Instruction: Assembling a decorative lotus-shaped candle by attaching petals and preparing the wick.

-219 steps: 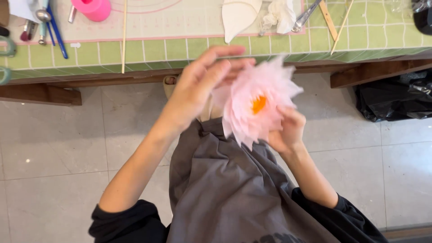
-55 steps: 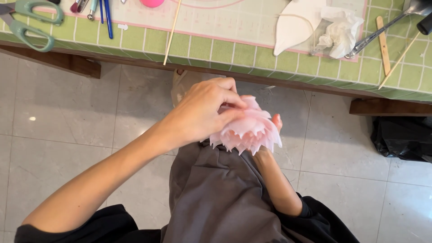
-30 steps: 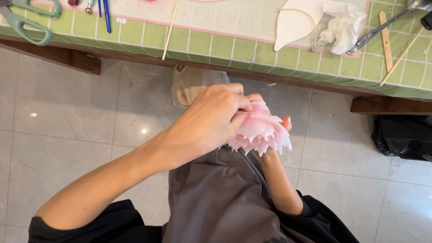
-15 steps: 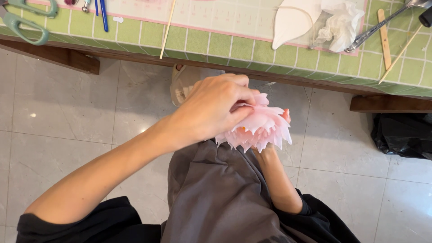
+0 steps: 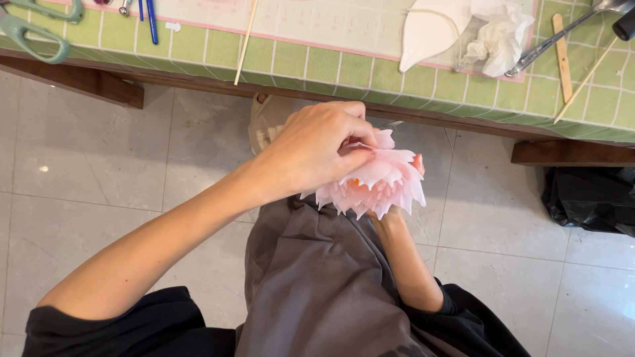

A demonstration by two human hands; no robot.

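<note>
Since half a second ago my left hand (image 5: 311,155) has pinched an upper petal of the pink paper flower (image 5: 374,182) over my lap; my right hand (image 5: 397,208), mostly hidden, seemingly grips it from beneath; shaping continues below the surface (image 5: 331,63).

Craft workspace, green gridded cutting mat (image 5: 344,66) on table, scissors (image 5: 33,30), wooden sticks (image 5: 246,41), tiled floor (image 5: 99,172)

Lighting is bright, even and diffuse. Shadows are soft. A small glare spot marks the floor tiles (image 5: 43,169). Focus is sharp.
</note>
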